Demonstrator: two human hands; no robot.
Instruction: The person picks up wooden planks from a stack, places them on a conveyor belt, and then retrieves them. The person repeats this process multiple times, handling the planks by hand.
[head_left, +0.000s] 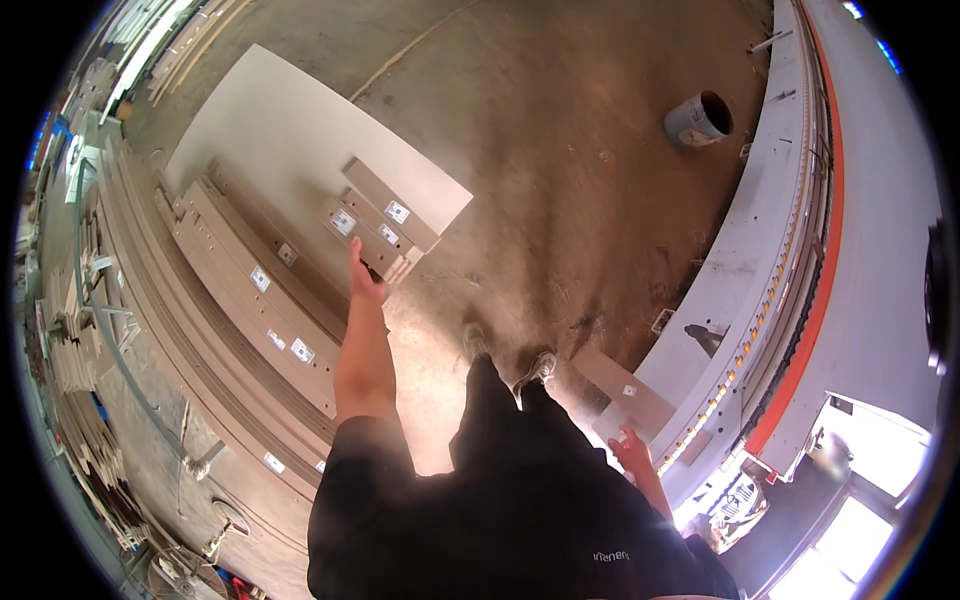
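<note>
- Nearest me is the wearer's black shirt (500,530), with dark trousers (530,405) and the shoes (540,368) beyond it on the brown floor (580,150).
- The right hand (630,455) hangs low beside the long white machine, its fingers parted and slightly bent; I see nothing in its grasp.
- Just beyond that hand, a brown board (625,388) with a small white label lies slanted against the machine's near edge.
- The left hand (370,275) reaches forward, thumb apart from the fingers, at the near end of the short boards (378,215). From here I cannot tell whether it has hold of them or only touches.
- Those short boards carry white labels and sit over the near corner of a large pale panel (270,120).
- To the left of the left forearm, I have a stack of long brown boards (235,260) running forward, several of them labelled.
- On my right, the white machine (760,215) curves away in the fisheye, an orange band (832,170) along it.
- Farther out, a bluish-grey bucket (690,122) shows its dark mouth; whether it stands or lies, I cannot tell.
</note>
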